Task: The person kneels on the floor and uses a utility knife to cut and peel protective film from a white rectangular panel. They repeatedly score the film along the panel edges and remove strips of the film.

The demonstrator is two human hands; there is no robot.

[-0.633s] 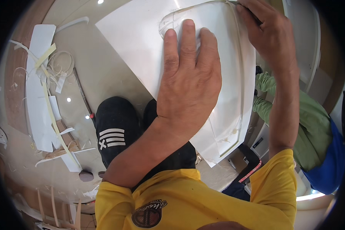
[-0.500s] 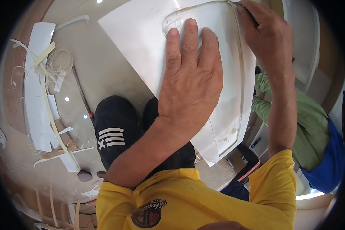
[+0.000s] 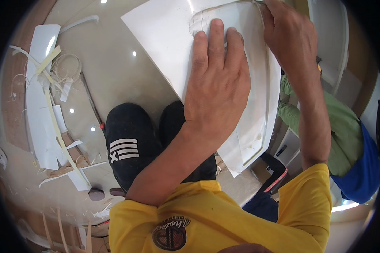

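A large white sheet (image 3: 156, 31) lies across my lap, tilted toward the upper right. On it rests a rounded panel (image 3: 257, 97) with a raised, pale beige rim. My left hand (image 3: 219, 80) is spread flat on the panel, fingers stretched toward its far end and slightly apart, holding nothing. At the panel's far right corner, my right hand (image 3: 289, 36) is closed, its fingers curled around something dark and thin at the rim. What that is stays mostly hidden behind the fingers.
On the floor at left lie a long white offcut (image 3: 40, 105), a yellowish strip (image 3: 57, 126), a coil of thin trimming (image 3: 67, 67) and a dark rod (image 3: 90, 99). A person in green trousers (image 3: 342, 122) is close by on the right, beside white panels.
The white sheet has shifted a little to the right, and my left hand has moved with it. My right hand stays at the far corner, slightly farther left.
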